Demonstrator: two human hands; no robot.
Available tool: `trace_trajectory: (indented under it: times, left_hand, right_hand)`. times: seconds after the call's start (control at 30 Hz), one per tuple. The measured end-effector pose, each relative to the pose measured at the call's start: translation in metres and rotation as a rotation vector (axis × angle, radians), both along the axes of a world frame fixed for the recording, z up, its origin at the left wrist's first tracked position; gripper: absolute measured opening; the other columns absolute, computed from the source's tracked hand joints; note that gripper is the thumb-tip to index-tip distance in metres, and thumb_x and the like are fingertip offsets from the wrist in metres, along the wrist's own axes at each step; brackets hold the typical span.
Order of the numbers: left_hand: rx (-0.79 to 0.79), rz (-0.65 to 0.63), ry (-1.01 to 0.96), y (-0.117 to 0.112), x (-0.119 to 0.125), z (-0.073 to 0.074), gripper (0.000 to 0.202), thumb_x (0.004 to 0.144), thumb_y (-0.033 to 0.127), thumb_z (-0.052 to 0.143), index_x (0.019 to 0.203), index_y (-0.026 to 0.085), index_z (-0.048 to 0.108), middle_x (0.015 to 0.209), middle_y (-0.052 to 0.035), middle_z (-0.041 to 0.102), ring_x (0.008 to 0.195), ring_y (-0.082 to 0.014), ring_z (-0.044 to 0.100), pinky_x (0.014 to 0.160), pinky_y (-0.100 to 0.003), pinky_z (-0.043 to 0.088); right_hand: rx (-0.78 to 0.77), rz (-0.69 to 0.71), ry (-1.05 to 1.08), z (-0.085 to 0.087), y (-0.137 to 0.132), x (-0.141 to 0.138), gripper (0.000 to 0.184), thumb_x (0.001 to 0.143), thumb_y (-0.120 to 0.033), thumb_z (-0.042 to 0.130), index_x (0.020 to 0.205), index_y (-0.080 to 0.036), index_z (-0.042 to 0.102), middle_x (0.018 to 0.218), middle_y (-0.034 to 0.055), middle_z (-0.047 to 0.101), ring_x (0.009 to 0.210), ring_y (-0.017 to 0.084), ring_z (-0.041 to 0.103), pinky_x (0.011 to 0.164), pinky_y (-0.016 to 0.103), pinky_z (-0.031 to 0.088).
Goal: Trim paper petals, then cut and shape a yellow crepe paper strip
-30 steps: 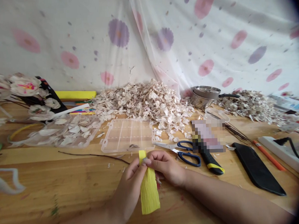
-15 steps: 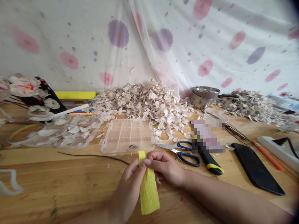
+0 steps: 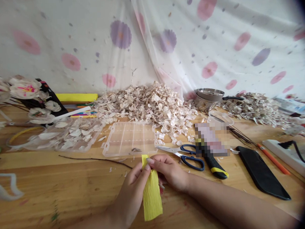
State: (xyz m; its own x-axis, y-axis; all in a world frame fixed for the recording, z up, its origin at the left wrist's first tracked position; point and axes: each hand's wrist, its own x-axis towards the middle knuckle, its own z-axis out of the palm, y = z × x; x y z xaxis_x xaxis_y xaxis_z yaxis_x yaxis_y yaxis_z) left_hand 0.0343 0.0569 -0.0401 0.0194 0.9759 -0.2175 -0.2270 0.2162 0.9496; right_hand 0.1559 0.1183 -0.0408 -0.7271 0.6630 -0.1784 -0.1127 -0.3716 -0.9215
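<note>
A strip of yellow crepe paper (image 3: 151, 198) hangs between both hands just above the wooden table (image 3: 70, 187). My left hand (image 3: 131, 195) pinches its upper left edge with thumb and fingers closed. My right hand (image 3: 168, 170) pinches the top of the strip from the right, its fingertip over the upper end. A thin dark wire (image 3: 94, 159) lies on the table and runs toward the hands.
A clear compartment box (image 3: 129, 138), blue-handled scissors (image 3: 186, 155), a black-and-yellow tool (image 3: 213, 164) and a black case (image 3: 263, 175) lie beyond the hands. Piles of pale petals (image 3: 147, 106) line the back, with a metal pot (image 3: 208, 97), paper flowers (image 3: 29, 93) and a tray of petals (image 3: 65, 134).
My right fingertip has slid a little up over the strip's top end, and the strip sits slightly lower. Otherwise the hands hold their place.
</note>
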Motion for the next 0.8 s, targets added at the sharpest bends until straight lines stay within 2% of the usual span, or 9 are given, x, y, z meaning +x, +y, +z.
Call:
trace_trajectory:
  times: [0.27, 0.8]
  left_hand:
    - [0.007, -0.009, 0.009, -0.0018, -0.002, 0.0, 0.027, 0.082, 0.041, 0.055, 0.094, 0.019, 0.065, 0.079, -0.0013, 0.07, 0.07, -0.017, 0.06, 0.065, -0.024, 0.046]
    - [-0.009, -0.008, 0.049, -0.0031, -0.0012, 0.0044, 0.028, 0.08, 0.042, 0.056, 0.093, 0.018, 0.065, 0.073, -0.001, 0.068, 0.069, -0.0176, 0.059, 0.063, -0.025, 0.045]
  right_hand:
    - [0.031, -0.009, -0.018, -0.0006, -0.001, -0.0009, 0.046, 0.075, -0.058, 0.059, 0.061, -0.015, 0.049, 0.041, -0.0073, 0.046, 0.028, 0.004, 0.037, 0.027, 0.014, 0.028]
    - [0.002, -0.002, -0.006, 0.0022, -0.0012, -0.0006, 0.043, 0.074, -0.055, 0.062, 0.061, -0.015, 0.05, 0.041, -0.0076, 0.046, 0.028, 0.003, 0.038, 0.027, 0.014, 0.028]
